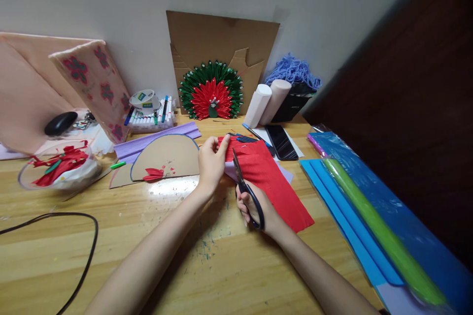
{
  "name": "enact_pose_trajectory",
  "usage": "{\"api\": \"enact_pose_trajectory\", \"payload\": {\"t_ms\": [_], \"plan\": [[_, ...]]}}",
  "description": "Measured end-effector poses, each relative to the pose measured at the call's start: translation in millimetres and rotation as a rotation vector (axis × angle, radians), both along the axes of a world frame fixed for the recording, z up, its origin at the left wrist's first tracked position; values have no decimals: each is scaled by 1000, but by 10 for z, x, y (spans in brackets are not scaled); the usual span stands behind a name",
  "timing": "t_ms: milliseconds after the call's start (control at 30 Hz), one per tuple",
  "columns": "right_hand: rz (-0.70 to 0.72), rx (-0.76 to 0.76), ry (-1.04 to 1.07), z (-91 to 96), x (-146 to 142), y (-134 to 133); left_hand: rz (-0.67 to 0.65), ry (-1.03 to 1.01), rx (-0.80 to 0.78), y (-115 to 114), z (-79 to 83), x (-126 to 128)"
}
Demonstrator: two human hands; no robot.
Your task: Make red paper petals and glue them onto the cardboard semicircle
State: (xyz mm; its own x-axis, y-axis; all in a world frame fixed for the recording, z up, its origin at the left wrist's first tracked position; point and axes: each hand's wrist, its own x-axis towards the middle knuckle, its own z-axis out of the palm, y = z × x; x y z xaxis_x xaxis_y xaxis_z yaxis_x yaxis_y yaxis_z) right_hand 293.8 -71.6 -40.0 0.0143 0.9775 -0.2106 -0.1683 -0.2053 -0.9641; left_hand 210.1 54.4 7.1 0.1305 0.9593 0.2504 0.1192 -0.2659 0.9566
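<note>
Red crepe paper [273, 179] lies on the wooden table [148, 236] in front of me, over a lilac sheet [287, 173] and just right of a cardboard half-circle [170, 157]. My left hand [211, 162] pinches its upper left corner between thumb and curled fingers, lifting that edge a little. My right hand [260, 211] has its fingers closed through the black loops of the scissors [244, 189], the blades a little apart at the paper's left edge. I judge the sheet light, soft and floppy, easy to tear or crumple, so it wants holding taut close beside the blades.
</note>
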Motion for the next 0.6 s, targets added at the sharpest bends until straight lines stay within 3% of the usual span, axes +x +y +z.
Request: {"api": "enact_pose_trajectory", "payload": {"t_ms": [333, 600], "plan": [[26, 50, 105, -2, -37, -12, -67, 13, 42, -106, 7, 17], [12, 53, 23, 19, -12, -2, -89, -16, 2, -54, 11, 3]]}}
